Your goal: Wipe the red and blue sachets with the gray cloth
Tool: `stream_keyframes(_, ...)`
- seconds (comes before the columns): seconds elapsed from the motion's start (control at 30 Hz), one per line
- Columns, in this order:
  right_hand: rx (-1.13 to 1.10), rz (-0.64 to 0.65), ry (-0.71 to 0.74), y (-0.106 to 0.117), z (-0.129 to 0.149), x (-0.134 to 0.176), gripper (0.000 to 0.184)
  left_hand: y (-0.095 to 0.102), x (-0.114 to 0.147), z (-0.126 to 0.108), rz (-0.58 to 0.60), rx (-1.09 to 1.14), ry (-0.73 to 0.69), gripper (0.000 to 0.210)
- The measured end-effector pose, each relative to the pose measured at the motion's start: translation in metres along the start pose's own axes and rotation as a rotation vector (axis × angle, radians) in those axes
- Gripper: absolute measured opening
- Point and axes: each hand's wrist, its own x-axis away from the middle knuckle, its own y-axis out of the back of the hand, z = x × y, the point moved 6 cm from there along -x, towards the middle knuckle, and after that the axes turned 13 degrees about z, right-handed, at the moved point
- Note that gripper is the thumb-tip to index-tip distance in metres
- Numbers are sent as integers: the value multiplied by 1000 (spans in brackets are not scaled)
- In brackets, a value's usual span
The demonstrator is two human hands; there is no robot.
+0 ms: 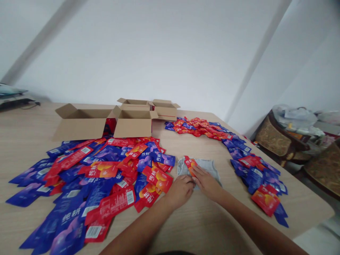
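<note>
A grey cloth (211,165) lies spread on the table in front of me, with a red pouch (190,163) printed with orange fruit on top of it. My left hand (182,189) is closed at the lower end of this pouch, its fingers bent; their tips are partly hidden. My right hand (206,181) rests flat over the pouch and cloth, fingers stretched out and together. To the left of my hands spreads a big pile of blue pouches (70,225) and red pouches (117,204); its near right edge reaches close to my left wrist.
Open cardboard boxes (134,126) stand behind the left pile. More red pouches (203,128) and blue pouches (255,179) run in a band along the table's far and right side. Beyond the right edge are patterned chairs (276,136) with plastic bags (299,118). A dark device (16,102) sits far left.
</note>
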Motion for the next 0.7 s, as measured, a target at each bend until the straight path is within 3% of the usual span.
stream_keyframes(0.07,16,-3,10,-12,-5,-3,45,0,-1,1,5,13,-7,25)
stream_keyframes(0.17,39,-26,-38,-13,-24,-27,45,1,-2,1,23,38,-6,25)
stream_keyframes(0.33,26,-38,-181,6,-54,-79,47,2,0,2,34,49,12,28)
stream_keyframes(0.47,-96,-48,-300,15,-68,-95,34,3,2,2,-1,66,-19,28)
stream_keyframes(0.7,-466,-188,-310,60,-80,-126,27,4,2,4,-9,95,-9,26)
